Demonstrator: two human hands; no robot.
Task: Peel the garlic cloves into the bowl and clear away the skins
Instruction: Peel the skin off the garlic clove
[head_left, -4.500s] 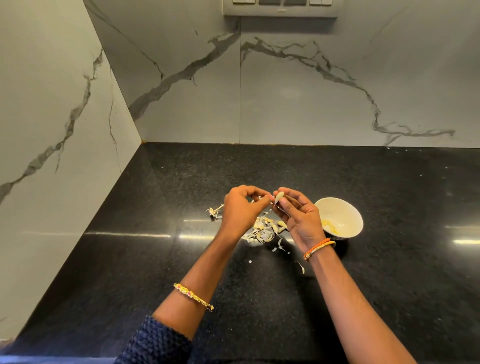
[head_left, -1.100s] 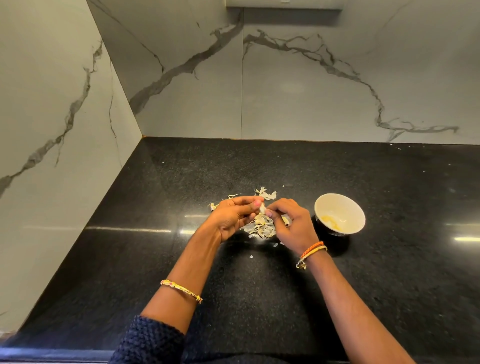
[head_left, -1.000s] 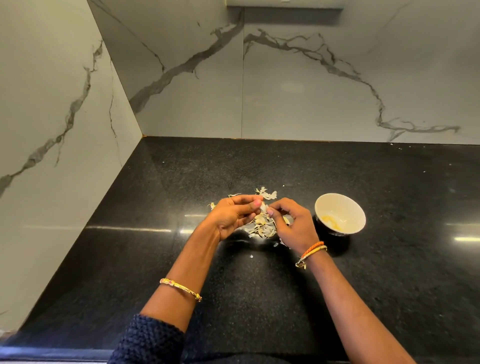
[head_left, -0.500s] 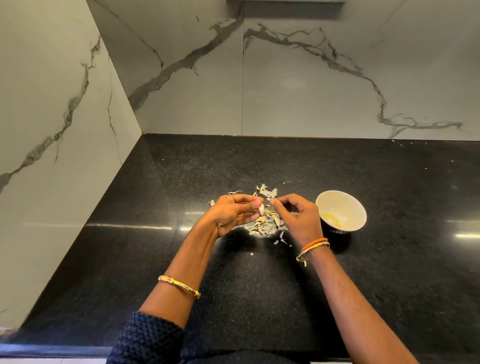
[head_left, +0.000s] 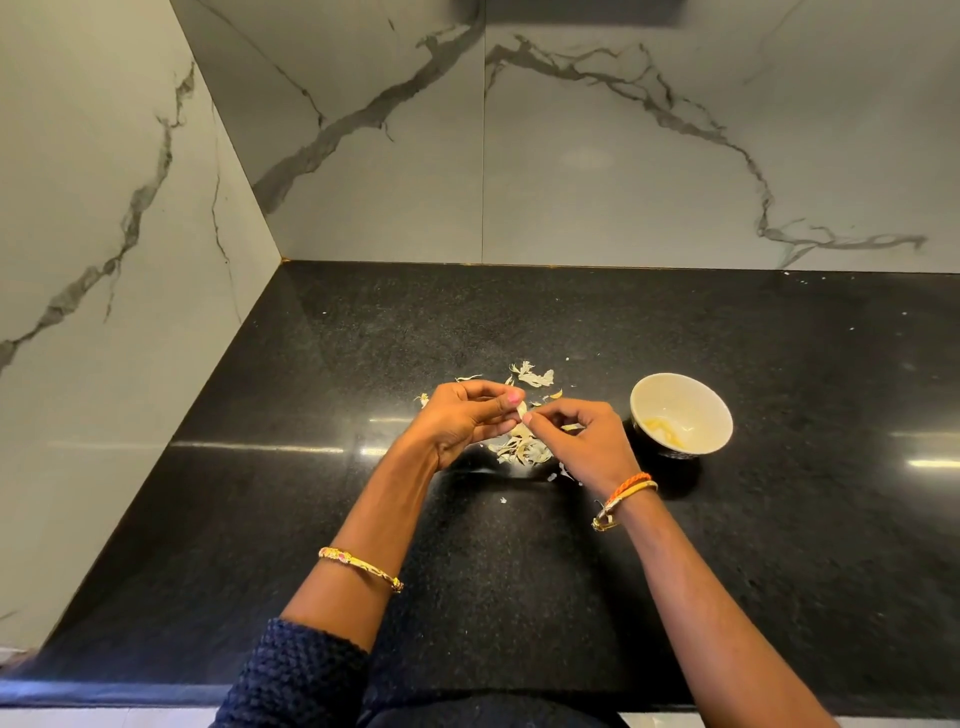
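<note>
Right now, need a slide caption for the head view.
Both hands, left and right, pinch a garlic clove over loose skins on the counter, bowl alongside.

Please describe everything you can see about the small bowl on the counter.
The bowl is small and round, cream-white and glossy inside, dark outside near its base; it looks ceramic. It stands upright on the black counter, to the right of the right hand, which does not touch it. At its bottom lie a few pale yellow pieces, probably peeled garlic.
</note>
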